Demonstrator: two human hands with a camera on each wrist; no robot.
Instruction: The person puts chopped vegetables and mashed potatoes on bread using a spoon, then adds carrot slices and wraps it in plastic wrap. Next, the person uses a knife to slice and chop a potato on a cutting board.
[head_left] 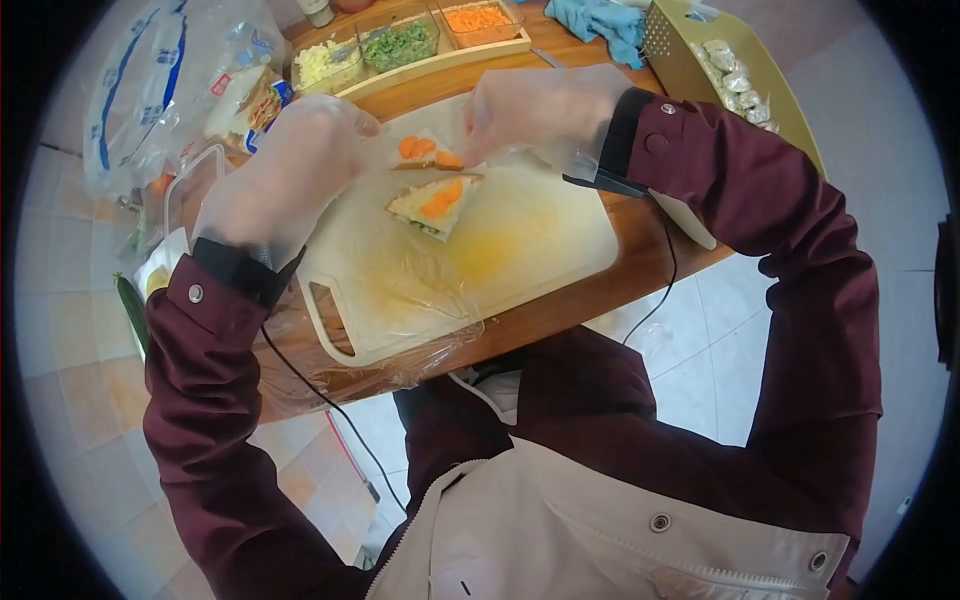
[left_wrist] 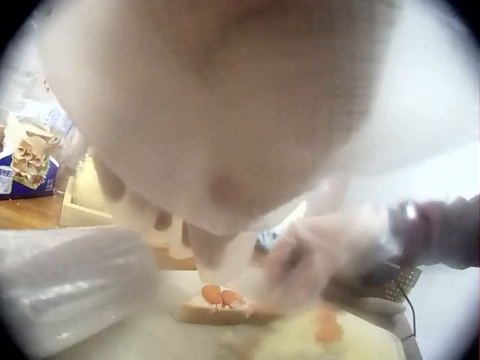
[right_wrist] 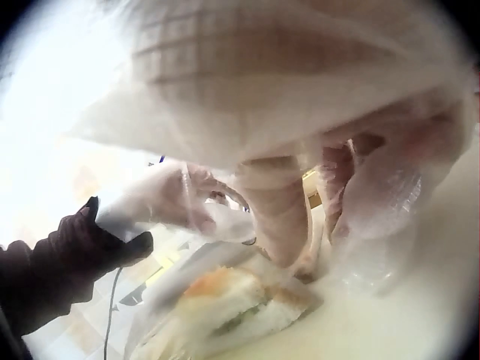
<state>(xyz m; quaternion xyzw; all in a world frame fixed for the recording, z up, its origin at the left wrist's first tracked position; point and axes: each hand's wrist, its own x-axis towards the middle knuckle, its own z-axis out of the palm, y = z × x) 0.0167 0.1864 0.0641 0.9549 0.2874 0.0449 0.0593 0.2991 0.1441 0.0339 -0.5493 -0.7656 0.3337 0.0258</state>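
Note:
Two cut sandwich pieces with orange slices, the nearer piece (head_left: 436, 205) and the farther piece (head_left: 416, 152), lie on a cream cutting board (head_left: 560, 235) over clear plastic film (head_left: 425, 300). The left hand (head_left: 290, 165), in a clear glove, pinches film at the left of the farther piece. Opposite it, the gloved right hand (head_left: 540, 110) has its fingers curled on film at the right. The left wrist view shows the farther piece (left_wrist: 217, 306) below the left fingertips. Beside the right fingers in the right wrist view is a sandwich piece (right_wrist: 247, 304). Gloves partly hide both grips.
Behind the board stands a wooden tray (head_left: 440, 66) with containers of yellow, green and orange food. A plastic bag (head_left: 150, 90) is at the back left, a yellow-green basket (head_left: 690, 50) with wrapped items at the back right. A blue cloth (head_left: 605, 28) lies between tray and basket.

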